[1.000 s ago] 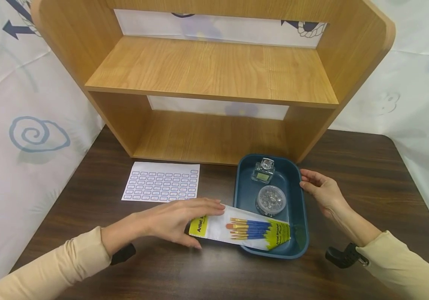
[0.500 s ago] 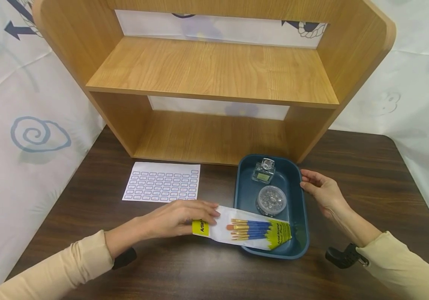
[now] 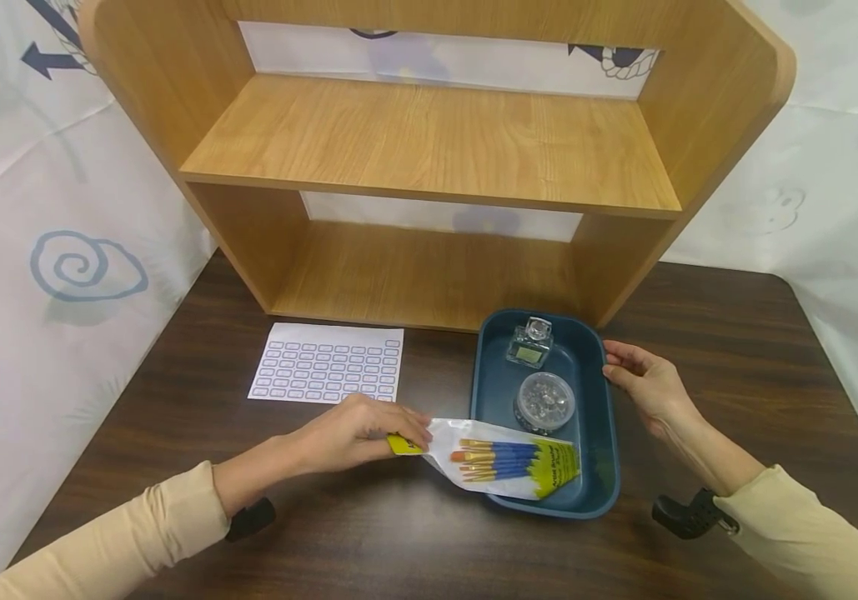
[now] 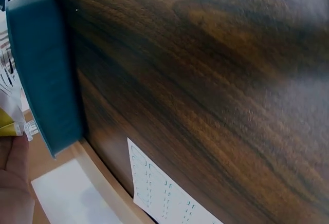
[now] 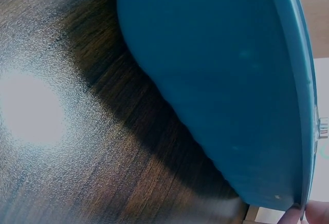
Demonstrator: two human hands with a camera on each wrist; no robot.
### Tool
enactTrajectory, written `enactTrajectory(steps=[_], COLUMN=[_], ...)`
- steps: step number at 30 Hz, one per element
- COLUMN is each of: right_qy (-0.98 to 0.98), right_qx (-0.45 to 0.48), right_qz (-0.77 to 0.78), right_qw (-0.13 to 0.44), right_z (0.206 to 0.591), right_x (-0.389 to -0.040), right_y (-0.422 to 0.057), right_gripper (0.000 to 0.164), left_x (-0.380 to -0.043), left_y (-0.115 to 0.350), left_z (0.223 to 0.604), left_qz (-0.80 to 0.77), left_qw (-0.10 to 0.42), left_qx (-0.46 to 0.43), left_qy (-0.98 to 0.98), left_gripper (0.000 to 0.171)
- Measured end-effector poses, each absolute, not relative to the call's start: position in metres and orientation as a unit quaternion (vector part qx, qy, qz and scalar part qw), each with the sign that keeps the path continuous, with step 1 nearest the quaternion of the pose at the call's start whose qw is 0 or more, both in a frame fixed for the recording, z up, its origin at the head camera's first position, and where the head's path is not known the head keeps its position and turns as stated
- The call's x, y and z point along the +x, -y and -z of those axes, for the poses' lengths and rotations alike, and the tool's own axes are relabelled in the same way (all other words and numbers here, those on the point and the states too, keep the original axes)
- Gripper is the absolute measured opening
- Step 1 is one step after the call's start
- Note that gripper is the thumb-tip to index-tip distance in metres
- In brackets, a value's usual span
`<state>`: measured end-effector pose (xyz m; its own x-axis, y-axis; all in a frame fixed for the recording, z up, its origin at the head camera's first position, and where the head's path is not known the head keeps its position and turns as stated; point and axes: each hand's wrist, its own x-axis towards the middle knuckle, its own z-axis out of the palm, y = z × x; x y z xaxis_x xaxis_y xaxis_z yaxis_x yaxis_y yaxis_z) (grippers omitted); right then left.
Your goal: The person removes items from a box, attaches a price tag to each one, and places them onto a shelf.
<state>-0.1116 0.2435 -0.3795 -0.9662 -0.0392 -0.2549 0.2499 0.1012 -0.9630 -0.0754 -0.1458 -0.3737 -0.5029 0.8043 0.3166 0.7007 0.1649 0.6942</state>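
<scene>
My left hand (image 3: 357, 433) grips the yellow end of a white packet of artist brushes (image 3: 447, 437), blue-handled brushes showing on its front. The packet's other end lies over the left rim and inside a dark blue plastic tray (image 3: 594, 425). In the left wrist view, the fingers (image 4: 15, 157) hold the packet's yellow corner (image 4: 7, 124). At the tray's right rim, my right hand (image 3: 646, 379) pinches the edge between thumb and fingers; its fingertips (image 5: 293, 216) show in the right wrist view. Inside the tray stand a square glass bottle (image 3: 529, 346) and a round clear-lidded tub (image 3: 544, 402) of shiny pieces.
A two-level wooden shelf (image 3: 429, 146) stands at the back of the dark wood table (image 3: 368, 533). The tray's far end sits close against the shelf's front edge. A printed sheet of small labels (image 3: 327, 362) lies left of the tray.
My left hand has closed round the packet's yellow end, now mostly covered, and the packet bends there. The right hand and the tray have stayed in place.
</scene>
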Motion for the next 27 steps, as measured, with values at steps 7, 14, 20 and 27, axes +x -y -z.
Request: enactTrajectory(steps=[7, 14, 20, 27], right_qy=[-0.737, -0.737, -0.727, -0.717], right_qx=[0.070, 0.066, 0.067, 0.071], right_qz=[0.664, 0.664, 0.675, 0.684], right_qw=[0.109, 0.107, 0.109, 0.112], right_z=[0.380, 0.381, 0.382, 0.383], right_x=[-0.111, -0.112, -0.112, -0.112], right_y=[-0.244, -0.244, -0.245, -0.246], right_gripper=[0.050, 0.051, 0.052, 0.049], left_x=[-0.073, -0.070, -0.068, -0.071], left_y=[0.148, 0.153, 0.158, 0.176], left_z=[0.374, 0.374, 0.373, 0.371], left_qz=[-0.471, -0.471, -0.472, -0.505], left_qw=[0.088, 0.098, 0.105, 0.111], left_qx=[0.439, 0.411, 0.368, 0.326], left_qy=[-0.760, -0.775, -0.794, -0.791], left_gripper=[0.021, 0.023, 0.021, 0.024])
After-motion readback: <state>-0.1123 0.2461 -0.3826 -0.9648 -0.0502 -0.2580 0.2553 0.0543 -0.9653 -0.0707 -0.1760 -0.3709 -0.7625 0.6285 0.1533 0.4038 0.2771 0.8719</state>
